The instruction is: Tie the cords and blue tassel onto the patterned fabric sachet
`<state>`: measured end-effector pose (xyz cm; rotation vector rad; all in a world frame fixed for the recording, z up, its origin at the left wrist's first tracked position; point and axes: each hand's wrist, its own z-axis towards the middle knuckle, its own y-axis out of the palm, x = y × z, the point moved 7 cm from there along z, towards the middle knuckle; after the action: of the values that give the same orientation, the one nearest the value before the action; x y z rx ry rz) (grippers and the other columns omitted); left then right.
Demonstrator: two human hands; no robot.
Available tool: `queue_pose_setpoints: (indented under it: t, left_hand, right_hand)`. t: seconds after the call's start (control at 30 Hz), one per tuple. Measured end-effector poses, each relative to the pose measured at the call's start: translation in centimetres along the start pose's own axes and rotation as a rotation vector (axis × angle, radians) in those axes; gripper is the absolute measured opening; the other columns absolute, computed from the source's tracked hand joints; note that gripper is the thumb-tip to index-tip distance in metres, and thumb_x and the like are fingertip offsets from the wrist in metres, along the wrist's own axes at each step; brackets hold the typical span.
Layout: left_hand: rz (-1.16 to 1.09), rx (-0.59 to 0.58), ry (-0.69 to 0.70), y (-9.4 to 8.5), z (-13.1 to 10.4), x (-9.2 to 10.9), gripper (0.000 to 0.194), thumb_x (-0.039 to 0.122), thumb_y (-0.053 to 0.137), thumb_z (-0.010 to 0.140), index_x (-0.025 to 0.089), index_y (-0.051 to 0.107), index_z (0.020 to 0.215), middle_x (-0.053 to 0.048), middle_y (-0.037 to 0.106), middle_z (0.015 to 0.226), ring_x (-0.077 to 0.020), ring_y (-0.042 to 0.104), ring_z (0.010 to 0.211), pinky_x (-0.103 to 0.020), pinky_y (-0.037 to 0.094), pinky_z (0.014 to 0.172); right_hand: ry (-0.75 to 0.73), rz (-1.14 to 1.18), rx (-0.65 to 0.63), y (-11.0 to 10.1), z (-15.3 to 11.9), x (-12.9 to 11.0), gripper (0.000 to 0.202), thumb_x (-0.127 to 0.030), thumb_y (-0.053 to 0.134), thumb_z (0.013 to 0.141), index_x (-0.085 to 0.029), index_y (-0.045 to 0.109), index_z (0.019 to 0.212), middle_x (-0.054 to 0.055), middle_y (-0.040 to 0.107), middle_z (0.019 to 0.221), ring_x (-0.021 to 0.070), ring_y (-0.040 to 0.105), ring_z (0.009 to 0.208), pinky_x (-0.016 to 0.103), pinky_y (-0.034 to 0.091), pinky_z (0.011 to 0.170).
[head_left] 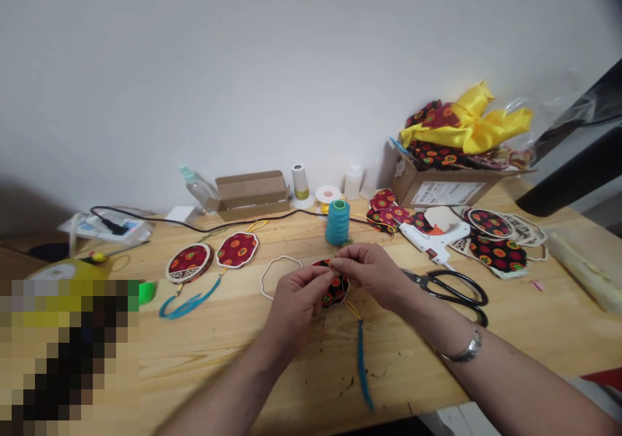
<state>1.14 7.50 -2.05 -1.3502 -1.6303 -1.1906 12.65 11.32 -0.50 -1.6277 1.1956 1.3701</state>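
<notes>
A dark patterned fabric ornament (336, 291) is held between my two hands just above the table, with a yellow cord and a blue tassel (362, 365) hanging toward me. My left hand (301, 293) pinches its upper left edge. Thumb and forefinger of my right hand (368, 271) are closed at its top, almost touching the left fingertips. Anything small between the fingertips is hidden. Left of the ornament lies a thin wooden scalloped frame (265, 280), partly behind my left hand. A teal thread cone (337, 223) stands just beyond my hands.
Black-handled scissors (459, 290) and a white glue gun (432, 240) lie on the right. Two tasselled ornaments, one round (189, 261) and one scalloped (237, 250), lie left. A cardboard box (408, 186) of fabric stands behind. A black cable (204, 229) crosses the back.
</notes>
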Motion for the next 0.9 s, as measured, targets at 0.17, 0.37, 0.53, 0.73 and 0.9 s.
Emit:
queue_pose_setpoints:
  t: [0.17,0.37,0.53,0.73,0.9]
  left_hand:
    - [-0.025,0.03,0.023,-0.3,0.1,0.2,0.021,0.034,0.07,0.065,0.013,0.069,0.071,0.007,0.04,0.038,-0.003,0.026,0.037,-0.019,0.015,0.038]
    - [-0.015,0.01,0.035,-0.1,0.0,0.5,0.02,0.031,0.068,0.068,0.012,0.068,0.072,0.008,0.038,0.037,-0.0032,0.026,0.037,-0.02,0.015,0.039]
    - [0.023,0.002,0.029,0.1,-0.2,0.6,0.02,0.031,0.067,0.069,0.012,0.067,0.07,0.007,0.04,0.037,-0.0034,0.026,0.036,-0.02,0.014,0.039]
    - [0.051,-0.017,0.056,0.2,-0.2,1.0,0.018,0.03,0.068,0.067,0.013,0.067,0.066,0.006,0.045,0.043,-0.004,0.031,0.04,-0.019,0.02,0.04]
    - [0.087,0.004,0.046,-0.1,-0.1,0.8,0.016,0.029,0.066,0.067,0.013,0.064,0.064,0.005,0.048,0.047,-0.0048,0.034,0.042,-0.018,0.023,0.041]
  right_hand:
    - [0.068,0.145,-0.041,0.2,0.0,0.2,0.033,-0.044,0.068,0.065,-0.012,0.061,0.065,-0.004,0.051,0.053,0.0042,0.037,0.046,0.019,0.028,0.044]
    - [0.077,0.147,-0.056,0.2,0.0,0.7,0.03,-0.036,0.074,0.059,-0.012,0.062,0.073,-0.002,0.056,0.06,0.0056,0.044,0.05,0.02,0.034,0.049]
    - [0.065,0.122,-0.033,0.0,0.0,0.6,0.028,-0.035,0.074,0.059,-0.013,0.06,0.068,-0.003,0.054,0.056,0.0058,0.043,0.048,0.02,0.032,0.046]
    - [0.001,0.011,-0.029,-0.2,0.0,0.2,0.016,-0.029,0.067,0.066,-0.014,0.06,0.067,-0.005,0.052,0.055,0.0057,0.041,0.047,0.02,0.032,0.046]
    - [-0.063,-0.14,-0.01,-0.1,-0.1,-0.5,0.009,-0.024,0.06,0.069,-0.015,0.059,0.065,-0.005,0.05,0.054,0.0072,0.041,0.05,0.021,0.034,0.048]
